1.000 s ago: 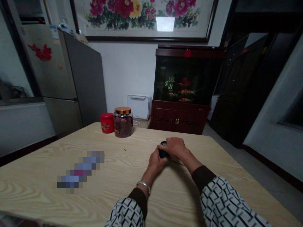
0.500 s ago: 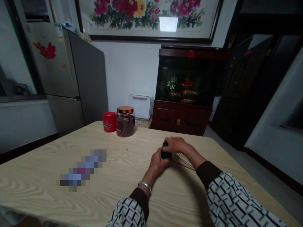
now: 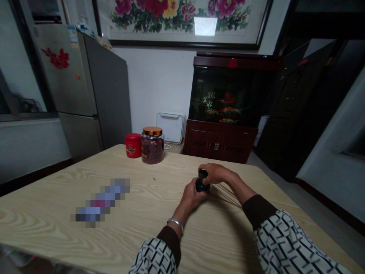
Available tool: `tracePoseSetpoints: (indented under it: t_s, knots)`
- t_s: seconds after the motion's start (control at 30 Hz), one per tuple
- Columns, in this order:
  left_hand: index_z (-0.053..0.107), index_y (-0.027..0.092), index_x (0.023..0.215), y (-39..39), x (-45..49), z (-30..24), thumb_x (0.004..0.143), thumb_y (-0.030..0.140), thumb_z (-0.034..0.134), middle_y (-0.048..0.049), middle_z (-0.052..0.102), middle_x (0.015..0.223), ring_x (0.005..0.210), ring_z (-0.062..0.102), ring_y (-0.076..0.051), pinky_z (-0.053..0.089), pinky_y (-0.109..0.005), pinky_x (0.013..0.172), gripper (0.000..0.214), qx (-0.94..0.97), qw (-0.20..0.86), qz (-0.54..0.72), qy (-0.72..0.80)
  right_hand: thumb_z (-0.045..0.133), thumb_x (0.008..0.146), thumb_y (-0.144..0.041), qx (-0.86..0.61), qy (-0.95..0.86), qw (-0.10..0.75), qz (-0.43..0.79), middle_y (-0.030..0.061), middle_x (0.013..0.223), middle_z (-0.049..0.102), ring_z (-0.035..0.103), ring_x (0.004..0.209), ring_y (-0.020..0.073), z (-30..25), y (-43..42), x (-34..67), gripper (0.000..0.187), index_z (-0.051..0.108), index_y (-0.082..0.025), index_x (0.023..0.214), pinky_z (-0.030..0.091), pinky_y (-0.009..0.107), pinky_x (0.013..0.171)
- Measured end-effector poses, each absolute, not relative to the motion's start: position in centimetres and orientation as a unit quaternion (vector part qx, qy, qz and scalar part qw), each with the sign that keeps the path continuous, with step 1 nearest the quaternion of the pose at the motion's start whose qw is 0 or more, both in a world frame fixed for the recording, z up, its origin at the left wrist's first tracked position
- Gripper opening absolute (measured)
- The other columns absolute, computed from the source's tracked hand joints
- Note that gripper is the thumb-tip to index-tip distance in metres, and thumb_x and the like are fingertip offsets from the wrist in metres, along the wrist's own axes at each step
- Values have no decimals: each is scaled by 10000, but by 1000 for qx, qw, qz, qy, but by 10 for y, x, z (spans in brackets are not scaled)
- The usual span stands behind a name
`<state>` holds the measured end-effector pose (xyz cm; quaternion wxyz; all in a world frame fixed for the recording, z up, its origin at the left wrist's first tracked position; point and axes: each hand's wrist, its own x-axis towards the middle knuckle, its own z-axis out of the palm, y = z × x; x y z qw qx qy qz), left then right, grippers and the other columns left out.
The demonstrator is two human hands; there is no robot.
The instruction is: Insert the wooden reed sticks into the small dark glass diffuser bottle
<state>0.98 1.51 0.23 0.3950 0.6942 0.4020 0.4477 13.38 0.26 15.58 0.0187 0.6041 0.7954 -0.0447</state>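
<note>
My left hand [image 3: 191, 193] is wrapped around a small dark glass bottle [image 3: 202, 186] on the table. Over its top, the fingers of my right hand [image 3: 214, 173] are closed on a black cap [image 3: 203, 175]. The cap sits at the bottle's mouth; whether it is fully apart from the bottle I cannot tell. Several thin light-brown sticks [image 3: 226, 195] stretch from beside the bottle to beneath my right wrist. Their near ends are hidden by my hand and sleeve.
A blurred-out bluish item [image 3: 101, 201] lies on the wooden table [image 3: 137, 236] at left. Toward the back edge stand a red canister [image 3: 133, 145] and a glass jar [image 3: 153, 148] with a copper-coloured lid. Beyond are a fridge [image 3: 111, 95] and a fish tank [image 3: 230, 95].
My right fingers have shifted slightly on the black cap, and more of the dark bottle shows below it. My left hand keeps its hold. The whole view has moved a little.
</note>
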Motion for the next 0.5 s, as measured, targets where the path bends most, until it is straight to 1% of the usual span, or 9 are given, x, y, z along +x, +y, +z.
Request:
tracePoseSetpoints:
  t_s: [0.07, 0.17, 0.23, 0.3, 0.37, 0.43, 0.5]
  knots:
    - [604, 149, 1142, 14, 9, 4, 663, 306, 766, -58, 706, 957, 838, 635, -207, 456, -252, 693, 529, 697, 401, 444, 396, 690, 642, -257, 580, 812, 5, -68, 81, 1096, 665, 624, 941, 242, 153, 3, 141, 537, 629, -253, 1176, 447, 298, 739]
    - [606, 141, 1127, 14, 9, 5, 657, 302, 771, -56, 702, 950, 827, 627, -198, 458, -250, 698, 523, 698, 404, 440, 396, 673, 618, -171, 552, 827, -19, -102, 71, 1069, 633, 598, 938, 225, 152, 8, 146, 534, 617, -237, 1146, 447, 290, 753]
    - [612, 146, 1115, 15, 9, 4, 654, 292, 776, -49, 700, 944, 828, 623, -192, 461, -249, 710, 511, 698, 403, 443, 392, 648, 602, -102, 535, 833, -59, -129, 52, 1042, 627, 586, 910, 199, 157, 13, 148, 523, 602, -219, 1110, 446, 280, 753]
    - [616, 156, 1121, 15, 8, 3, 653, 299, 785, -46, 697, 956, 850, 624, -193, 465, -253, 735, 518, 700, 397, 449, 388, 632, 596, -65, 522, 828, -138, -150, 33, 1025, 619, 570, 871, 169, 166, 17, 150, 534, 562, -208, 1105, 444, 270, 745]
    - [616, 162, 1138, 14, 7, 3, 649, 327, 800, -50, 695, 975, 880, 625, -201, 468, -261, 760, 547, 703, 392, 450, 387, 655, 595, -71, 517, 808, -227, -169, 19, 1001, 608, 558, 851, 158, 174, 15, 154, 559, 517, -207, 1120, 446, 275, 745]
    - [613, 163, 1148, 14, 7, 2, 653, 343, 803, -54, 695, 985, 891, 627, -205, 470, -266, 772, 560, 703, 390, 451, 387, 700, 614, -128, 507, 772, -320, -212, 9, 984, 601, 563, 851, 162, 173, 3, 159, 564, 486, -214, 1129, 457, 291, 754]
    - [612, 164, 1147, 15, 7, 1, 662, 339, 796, -53, 697, 982, 887, 632, -203, 472, -268, 769, 547, 702, 392, 453, 385, 722, 665, -213, 482, 727, -407, -272, 14, 1001, 605, 586, 889, 175, 155, -19, 163, 505, 484, -224, 1110, 470, 313, 786]
